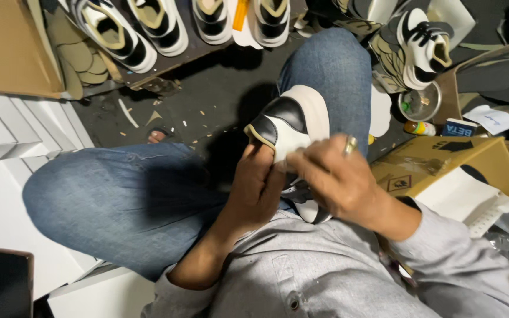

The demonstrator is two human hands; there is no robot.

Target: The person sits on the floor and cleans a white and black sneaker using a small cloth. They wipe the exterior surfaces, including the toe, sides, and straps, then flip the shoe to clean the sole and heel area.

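Dark workshop floor lies under a seated person in jeans and a grey shirt. Near the body, the left hand grips a black-and-white shoe from below, fingers curled on its heel. Right hand, wearing a ring, presses on the shoe's side with fingers together; what they pinch cannot be told. Shoe rests against the right knee. To the right stands a cardboard box with white paper. Farther off, a row of shoes lies on a board; another shoe sits far right.
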